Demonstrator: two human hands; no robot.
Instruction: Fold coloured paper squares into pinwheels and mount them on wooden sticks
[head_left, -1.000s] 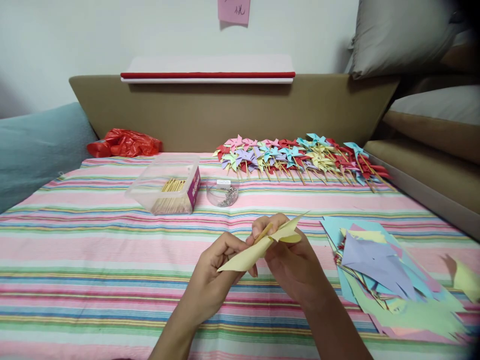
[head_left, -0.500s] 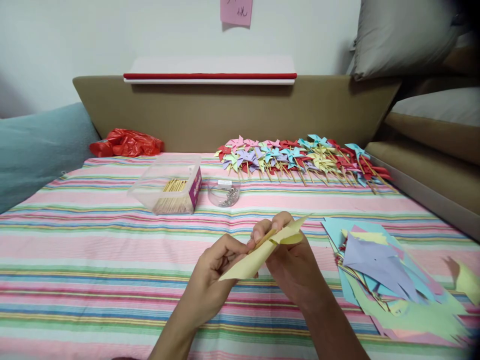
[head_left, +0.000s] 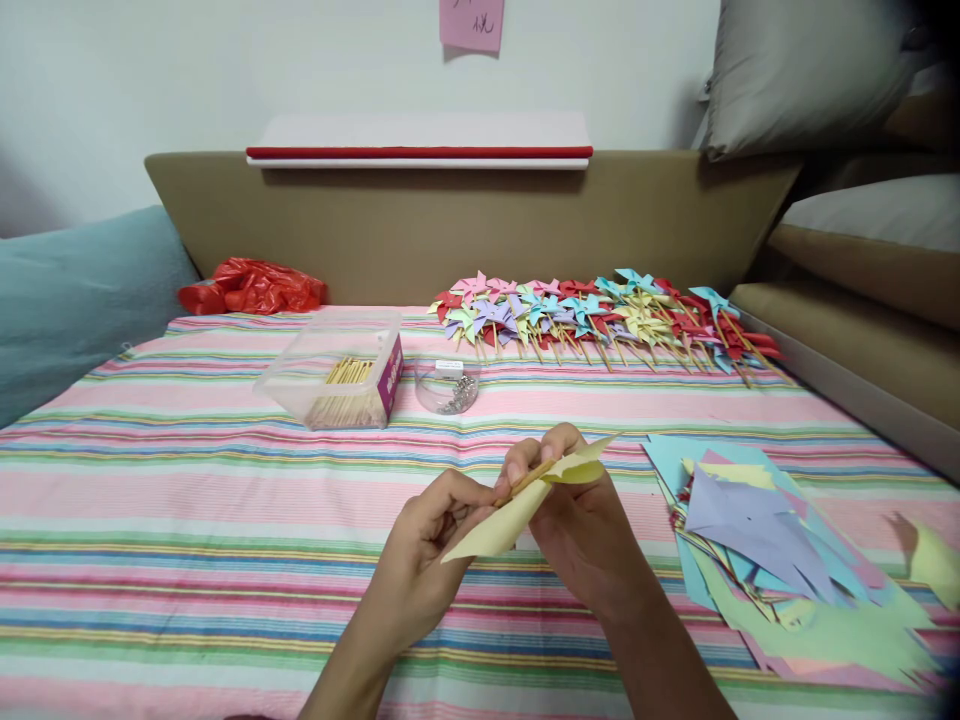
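Note:
A yellow paper pinwheel [head_left: 501,520] is held between my two hands above the striped cloth. Along its upper side runs a short stretch of thin wooden stick [head_left: 531,478]. My left hand [head_left: 427,545] is closed, its thumb and forefinger pinching the stick's near end. My right hand [head_left: 574,530] is closed at the far end, fingertips on the stick where it meets the paper. The paper partly covers the right palm. Whether a pin joins stick and paper is too small to make out.
Cut paper sheets [head_left: 757,530] lie at the right. Finished pinwheels [head_left: 585,310] are heaped at the back. A clear box of sticks [head_left: 349,390] stands beside a round dish of small metal pieces [head_left: 450,390]. A red plastic bag [head_left: 259,287] sits back left.
The yellow paper has tilted slightly and its right tip has dropped a little. Both hands keep their grip in nearly the same place.

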